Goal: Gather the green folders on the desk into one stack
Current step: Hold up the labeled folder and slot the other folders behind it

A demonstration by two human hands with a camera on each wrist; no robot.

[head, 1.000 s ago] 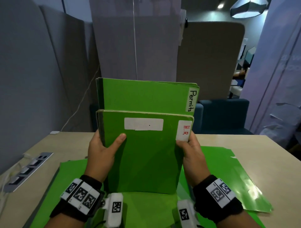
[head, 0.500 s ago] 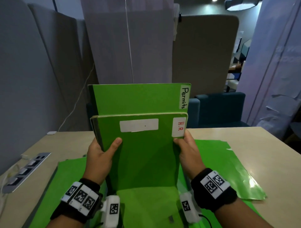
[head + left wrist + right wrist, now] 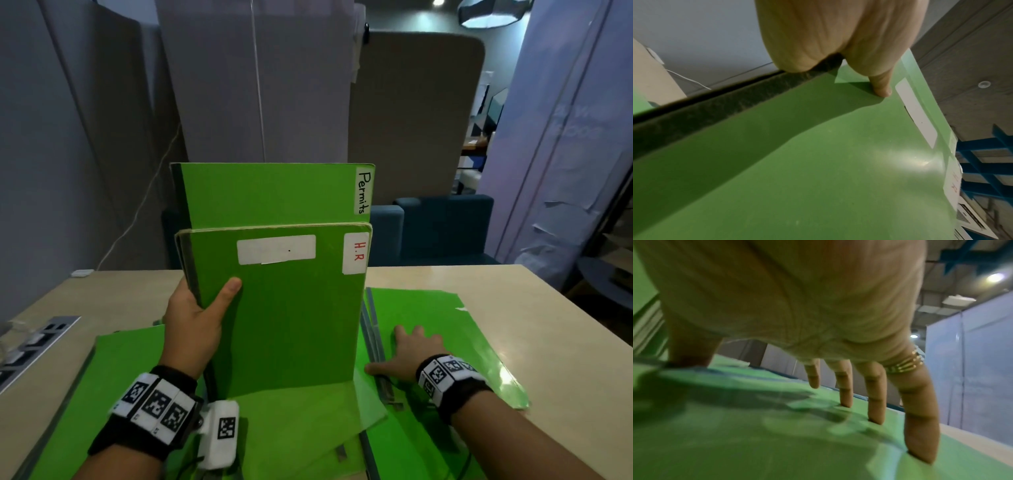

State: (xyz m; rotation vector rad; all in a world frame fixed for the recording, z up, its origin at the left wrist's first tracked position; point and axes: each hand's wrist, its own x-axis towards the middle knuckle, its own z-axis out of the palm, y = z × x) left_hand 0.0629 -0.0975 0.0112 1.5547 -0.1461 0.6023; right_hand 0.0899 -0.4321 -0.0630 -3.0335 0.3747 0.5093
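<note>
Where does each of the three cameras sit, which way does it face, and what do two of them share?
Head: worn on the head, facing forward and down at the desk; shows both hands, left hand gripping the upright H.R folder.
Left wrist: looks along the left hand up that folder.
Right wrist: looks along the right hand, fingers on a flat folder.
Shared: head and left wrist both show the H.R folder.

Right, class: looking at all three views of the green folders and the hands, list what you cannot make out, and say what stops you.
1. Left hand fingers, head view: hidden behind the H.R folder.
2. Permits folder lower part, head view: covered by the H.R folder.
3. White label text, head view: too faint.
4. Flat folder under the right hand: no label visible; right wrist view is blurred.
5. Folder count on the desk: overlapping, cut off at the bottom edge.
</note>
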